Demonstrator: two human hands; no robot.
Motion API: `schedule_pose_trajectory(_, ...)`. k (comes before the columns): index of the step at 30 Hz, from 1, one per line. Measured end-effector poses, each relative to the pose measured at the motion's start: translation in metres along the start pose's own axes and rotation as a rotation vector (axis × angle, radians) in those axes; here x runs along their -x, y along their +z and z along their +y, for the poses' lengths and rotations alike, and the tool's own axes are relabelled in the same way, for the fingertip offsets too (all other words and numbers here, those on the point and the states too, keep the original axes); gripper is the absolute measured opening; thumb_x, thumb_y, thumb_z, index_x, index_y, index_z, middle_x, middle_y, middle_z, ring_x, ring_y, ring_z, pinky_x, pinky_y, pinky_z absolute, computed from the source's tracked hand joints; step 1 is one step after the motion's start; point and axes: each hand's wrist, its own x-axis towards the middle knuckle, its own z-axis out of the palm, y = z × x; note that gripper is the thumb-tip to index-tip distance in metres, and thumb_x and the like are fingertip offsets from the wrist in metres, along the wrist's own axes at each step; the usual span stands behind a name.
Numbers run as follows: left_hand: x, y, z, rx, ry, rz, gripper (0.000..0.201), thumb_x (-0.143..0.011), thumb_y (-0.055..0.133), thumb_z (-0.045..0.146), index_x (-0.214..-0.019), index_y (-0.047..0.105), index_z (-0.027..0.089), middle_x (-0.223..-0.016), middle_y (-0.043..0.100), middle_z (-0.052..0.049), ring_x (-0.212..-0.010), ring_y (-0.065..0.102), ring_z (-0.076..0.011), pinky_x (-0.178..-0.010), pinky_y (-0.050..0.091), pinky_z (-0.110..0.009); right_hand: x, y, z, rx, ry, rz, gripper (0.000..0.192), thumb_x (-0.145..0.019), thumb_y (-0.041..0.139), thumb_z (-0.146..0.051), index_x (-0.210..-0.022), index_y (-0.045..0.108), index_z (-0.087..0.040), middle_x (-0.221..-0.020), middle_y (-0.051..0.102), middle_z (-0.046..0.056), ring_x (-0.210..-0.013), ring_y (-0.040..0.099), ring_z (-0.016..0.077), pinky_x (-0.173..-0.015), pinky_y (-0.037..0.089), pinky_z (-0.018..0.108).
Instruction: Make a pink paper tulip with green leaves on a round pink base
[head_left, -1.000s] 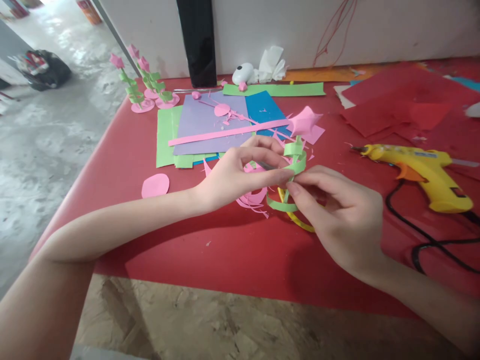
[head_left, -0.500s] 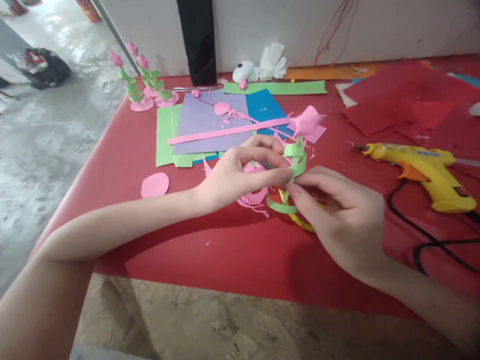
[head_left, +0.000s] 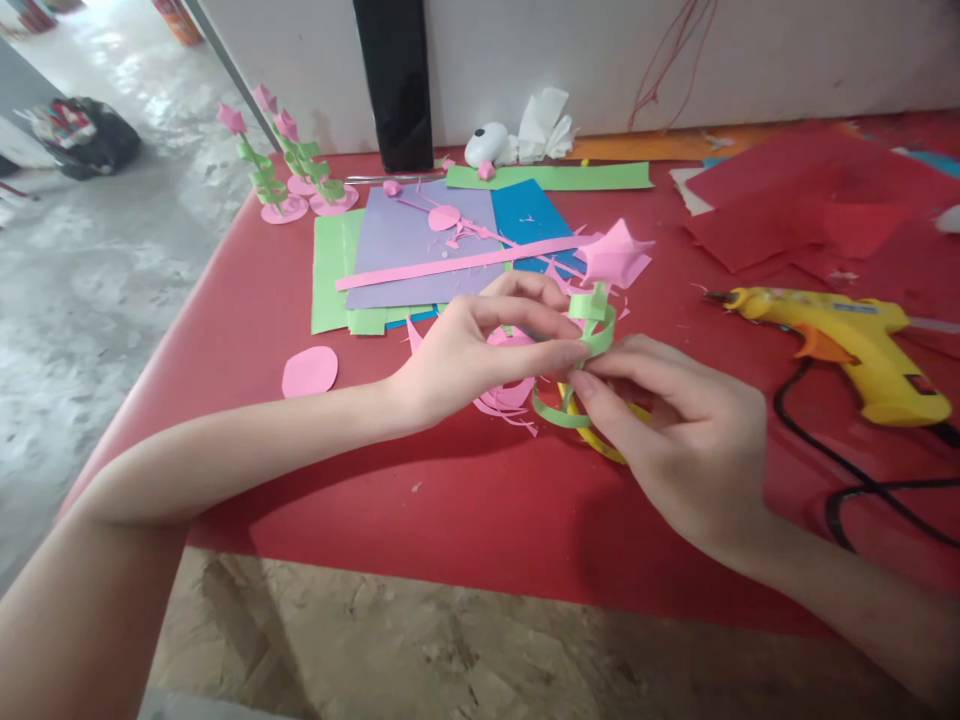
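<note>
A paper flower [head_left: 616, 256] with a pink star-shaped head and a green stem with curled strips is held between both hands above the table. My left hand [head_left: 495, 345] is closed, thumb and fingers pinching the green stem from the left. Just below that grip, my right hand [head_left: 675, 430] pinches the stem and a curled strip from the right. One green loop hangs beneath the fingers. Under the hands lie pink paper scraps [head_left: 506, 395] and a yellow-handled tool [head_left: 600, 445], its kind mostly hidden by the right hand.
On the right, a yellow glue gun [head_left: 847, 325] lies with its black cord [head_left: 832, 460]. Purple paper [head_left: 420, 240], a pink strip [head_left: 442, 268] and blue sheets are stacked behind the hands. Finished-looking paper flowers [head_left: 281, 165] stand back left. A pink disc [head_left: 310, 371] lies near my left forearm.
The pink flower head has tilted slightly and dipped a little, showing its star shape more. Both hands keep their pinch on the stem, with only small finger shifts.
</note>
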Motion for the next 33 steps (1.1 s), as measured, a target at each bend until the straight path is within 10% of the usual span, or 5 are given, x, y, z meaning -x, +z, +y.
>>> schedule_pose_trajectory(13, -0.001, 0.001, 0.001, 0.134, -0.132, 0.000, 0.006, -0.069, 0.076, 0.024, -0.072, 0.074, 0.019, -0.096, 0.068, -0.001, -0.101, 0.062, -0.0146, -0.087, 0.052, -0.029, -0.002, -0.003, 0.004, -0.048, 0.062, 0.024, 0.009, -0.080, 0.064, -0.016, -0.072, 0.065, -0.019, -0.071, 0.064, -0.002, -0.064, 0.058, 0.0067, -0.057, 0.046, 0.019)
schedule_pose_trajectory(20, -0.007, 0.000, -0.005, 0.251, -0.067, 0.229, 0.018, -0.087, 0.054, 0.018, -0.071, 0.063, 0.016, -0.081, 0.062, 0.004, -0.080, 0.059, -0.0049, -0.086, 0.048, -0.023, -0.007, -0.007, 0.009, -0.214, 0.237, 0.060, 0.011, -0.084, 0.062, -0.022, -0.076, 0.068, -0.019, -0.078, 0.065, -0.004, -0.074, 0.060, 0.0022, -0.066, 0.047, 0.012)
schedule_pose_trajectory(33, -0.001, 0.004, -0.010, 0.377, -0.155, -0.056, 0.017, -0.079, 0.064, 0.014, -0.095, 0.059, 0.018, -0.092, 0.067, 0.001, -0.088, 0.066, -0.0092, -0.086, 0.051, -0.025, -0.009, -0.006, 0.013, -0.468, 0.370, 0.029, 0.007, -0.083, 0.066, -0.027, -0.078, 0.071, -0.024, -0.083, 0.062, -0.004, -0.081, 0.058, 0.0037, -0.072, 0.049, 0.016)
